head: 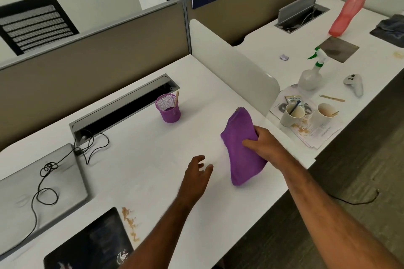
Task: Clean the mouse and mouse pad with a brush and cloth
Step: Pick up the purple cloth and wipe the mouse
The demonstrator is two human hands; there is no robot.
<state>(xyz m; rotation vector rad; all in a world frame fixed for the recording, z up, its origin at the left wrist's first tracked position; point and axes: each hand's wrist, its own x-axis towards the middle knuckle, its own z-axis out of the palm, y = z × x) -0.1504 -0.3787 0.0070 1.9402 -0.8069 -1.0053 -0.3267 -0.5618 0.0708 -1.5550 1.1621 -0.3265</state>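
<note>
A folded purple cloth [242,148] is held above the white desk [153,159] by my right hand [265,145], which pinches its right edge. To the left of the cloth my left hand [197,172] hovers with its fingers spread, holding nothing. A black mouse pad [91,244] lies at the desk's near left edge, partly cut off by the frame. A purple mesh cup [168,108] with a wooden handle poking out stands farther back. No mouse can be made out.
A closed grey laptop [37,190] with a black cable lies at left, and brown crumbs [131,223] sit beside the pad. The neighbouring desk holds a spray bottle [311,72], two paper cups [291,114], papers, a red bottle [348,12] and a white controller [354,83].
</note>
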